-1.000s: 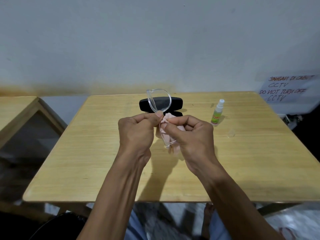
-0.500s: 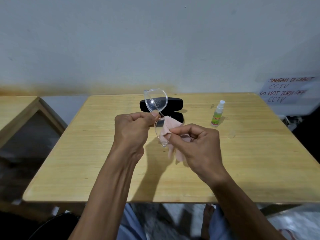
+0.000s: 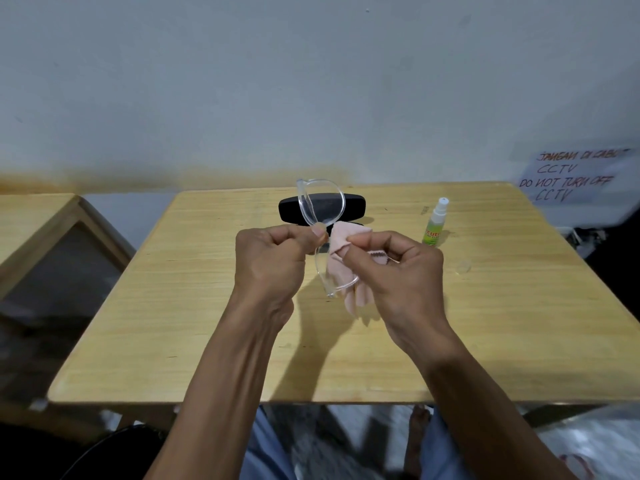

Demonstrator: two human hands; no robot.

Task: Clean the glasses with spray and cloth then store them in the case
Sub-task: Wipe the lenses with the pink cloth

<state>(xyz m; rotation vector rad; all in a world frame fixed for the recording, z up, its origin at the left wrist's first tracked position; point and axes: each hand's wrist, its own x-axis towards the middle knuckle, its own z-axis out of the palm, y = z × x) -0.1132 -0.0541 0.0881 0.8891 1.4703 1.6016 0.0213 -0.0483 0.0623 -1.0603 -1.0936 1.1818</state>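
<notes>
Clear-framed glasses (image 3: 320, 202) are held upright above the wooden table (image 3: 173, 323), one lens pointing up, the other down. My left hand (image 3: 273, 258) pinches them at the bridge. My right hand (image 3: 398, 268) grips a pale pink cloth (image 3: 341, 244) pressed around the lower lens; the cloth's tail hangs below. Behind the glasses the black case (image 3: 353, 206) lies open at the table's far side. A small spray bottle (image 3: 434, 223) with a green label and white top stands to the right of the case.
A small clear cap or droplet (image 3: 462, 266) lies on the table right of my right hand. A second wooden table (image 3: 31, 216) stands at the left. A handwritten paper sign (image 3: 571, 174) hangs on the wall at the right.
My right hand with the cloth has shifted along the lower lens, drawing slightly right and up. The glasses have tilted a little in my left hand.
</notes>
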